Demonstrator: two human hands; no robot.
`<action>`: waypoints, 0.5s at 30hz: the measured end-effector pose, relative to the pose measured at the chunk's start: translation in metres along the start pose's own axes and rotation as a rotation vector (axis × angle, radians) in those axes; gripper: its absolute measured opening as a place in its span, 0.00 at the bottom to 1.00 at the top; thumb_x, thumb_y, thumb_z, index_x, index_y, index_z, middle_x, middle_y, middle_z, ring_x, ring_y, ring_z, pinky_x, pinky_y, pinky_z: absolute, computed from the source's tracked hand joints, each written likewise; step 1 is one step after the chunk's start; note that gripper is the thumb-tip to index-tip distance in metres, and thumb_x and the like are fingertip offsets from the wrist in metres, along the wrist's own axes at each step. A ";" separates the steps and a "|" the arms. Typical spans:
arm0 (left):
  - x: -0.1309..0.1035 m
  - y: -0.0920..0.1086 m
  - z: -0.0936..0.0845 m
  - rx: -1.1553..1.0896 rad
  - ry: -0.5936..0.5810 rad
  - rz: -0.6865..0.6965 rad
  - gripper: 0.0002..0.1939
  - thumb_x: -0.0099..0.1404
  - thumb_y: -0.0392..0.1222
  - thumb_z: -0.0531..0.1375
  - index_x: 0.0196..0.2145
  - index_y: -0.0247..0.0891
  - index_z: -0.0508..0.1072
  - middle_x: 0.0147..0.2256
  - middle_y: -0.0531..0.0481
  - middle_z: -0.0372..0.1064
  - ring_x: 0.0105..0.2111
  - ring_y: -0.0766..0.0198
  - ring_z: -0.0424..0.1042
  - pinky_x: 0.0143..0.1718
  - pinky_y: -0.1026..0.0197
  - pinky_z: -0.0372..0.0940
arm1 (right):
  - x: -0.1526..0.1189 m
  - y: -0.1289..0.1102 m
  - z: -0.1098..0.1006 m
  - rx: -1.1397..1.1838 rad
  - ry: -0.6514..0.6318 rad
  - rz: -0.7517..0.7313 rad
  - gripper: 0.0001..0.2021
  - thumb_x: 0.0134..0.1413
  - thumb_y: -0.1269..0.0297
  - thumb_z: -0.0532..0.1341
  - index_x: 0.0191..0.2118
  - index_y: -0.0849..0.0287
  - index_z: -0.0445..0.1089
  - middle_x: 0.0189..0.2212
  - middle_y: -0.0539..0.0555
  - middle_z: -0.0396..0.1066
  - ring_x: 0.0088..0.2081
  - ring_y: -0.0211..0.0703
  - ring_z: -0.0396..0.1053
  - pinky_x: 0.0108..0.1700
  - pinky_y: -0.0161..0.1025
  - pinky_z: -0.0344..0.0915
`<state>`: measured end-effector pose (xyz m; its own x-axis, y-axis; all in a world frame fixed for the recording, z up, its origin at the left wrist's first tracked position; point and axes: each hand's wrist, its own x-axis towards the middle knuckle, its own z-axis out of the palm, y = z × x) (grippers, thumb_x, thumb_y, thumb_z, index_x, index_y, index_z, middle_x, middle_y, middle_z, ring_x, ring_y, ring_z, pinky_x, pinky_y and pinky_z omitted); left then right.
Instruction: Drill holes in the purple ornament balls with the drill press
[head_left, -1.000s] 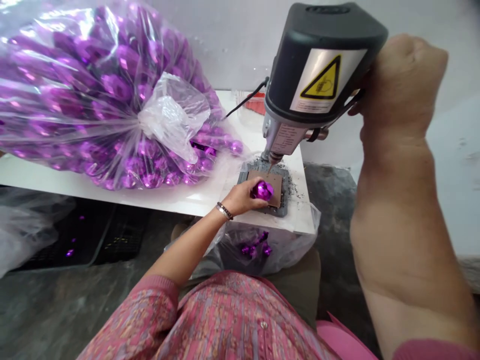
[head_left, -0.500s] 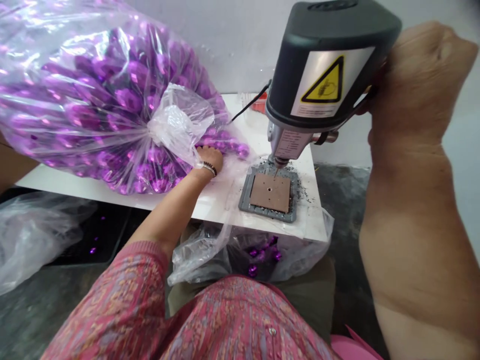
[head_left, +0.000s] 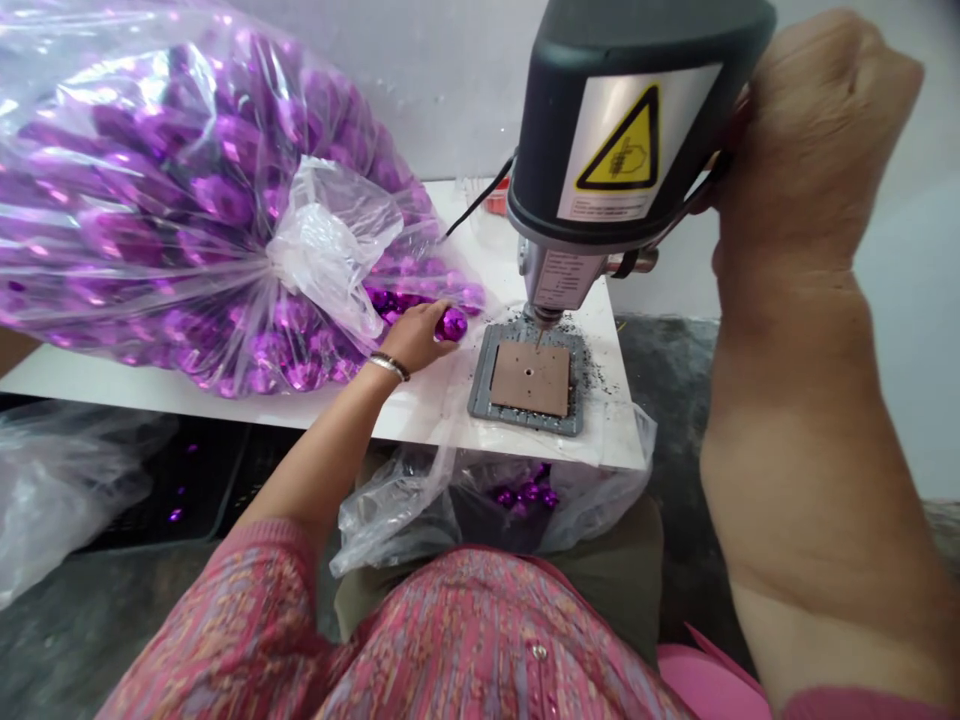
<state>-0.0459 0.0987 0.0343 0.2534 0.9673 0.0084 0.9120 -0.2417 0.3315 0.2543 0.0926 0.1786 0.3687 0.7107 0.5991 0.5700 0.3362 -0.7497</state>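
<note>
My left hand (head_left: 416, 338) is closed on a shiny purple ball (head_left: 453, 324), pinched between thumb and fingers above the white table. It is beside the mouth of a plastic bag where more purple balls (head_left: 397, 300) lie. My right hand (head_left: 817, 130) is closed around the feed lever (head_left: 694, 205) at the side of a small dark bench drill press (head_left: 600, 150); its fingers are mostly hidden. Below the thin drill bit (head_left: 540, 338), a brown square block (head_left: 531, 378) with a central hole rests on the grey drill base (head_left: 480, 400). Dark shavings surround it.
A large knotted clear bag (head_left: 187, 210) full of purple balls fills the table's left. Under the front edge an open plastic bag (head_left: 397, 520) holds several purple balls (head_left: 527, 494). A black cable (head_left: 480, 205) runs behind the drill. A dark crate (head_left: 202, 480) stands lower left.
My left hand has drawn back from the pile of balls with one purple ball in its fingers. My right hand stays on the lever. The view has shifted slightly.
</note>
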 end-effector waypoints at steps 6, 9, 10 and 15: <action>-0.040 -0.001 0.011 -1.069 -0.113 0.025 0.41 0.55 0.50 0.72 0.65 0.39 0.69 0.50 0.42 0.78 0.45 0.57 0.79 0.48 0.56 0.73 | -0.001 -0.004 0.004 0.045 0.084 0.077 0.16 0.64 0.62 0.49 0.26 0.64 0.54 0.25 0.51 0.51 0.32 0.22 0.45 0.36 0.30 0.44; -0.046 0.006 0.028 -1.404 -0.263 -0.094 0.36 0.56 0.56 0.73 0.60 0.43 0.72 0.44 0.44 0.79 0.37 0.62 0.78 0.38 0.60 0.71 | -0.001 -0.005 0.004 0.043 0.089 0.082 0.16 0.64 0.63 0.49 0.25 0.64 0.53 0.25 0.50 0.51 0.33 0.22 0.45 0.35 0.29 0.45; -0.047 0.008 0.033 -1.475 -0.298 -0.131 0.34 0.56 0.57 0.73 0.56 0.43 0.73 0.43 0.45 0.79 0.36 0.62 0.78 0.36 0.61 0.70 | -0.001 -0.005 0.004 0.043 0.090 0.083 0.16 0.64 0.63 0.49 0.25 0.63 0.52 0.25 0.50 0.51 0.33 0.22 0.45 0.35 0.29 0.45; -0.049 0.017 0.054 -1.627 -0.383 -0.189 0.29 0.54 0.56 0.74 0.48 0.41 0.74 0.36 0.47 0.77 0.35 0.61 0.78 0.33 0.62 0.67 | 0.003 0.000 0.005 0.028 0.050 0.050 0.15 0.65 0.63 0.45 0.27 0.62 0.48 0.27 0.51 0.49 0.34 0.21 0.46 0.33 0.27 0.45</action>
<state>-0.0251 0.0433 -0.0118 0.4686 0.8394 -0.2755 -0.2594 0.4289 0.8653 0.2513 0.0978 0.1790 0.4326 0.6957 0.5735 0.5298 0.3185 -0.7860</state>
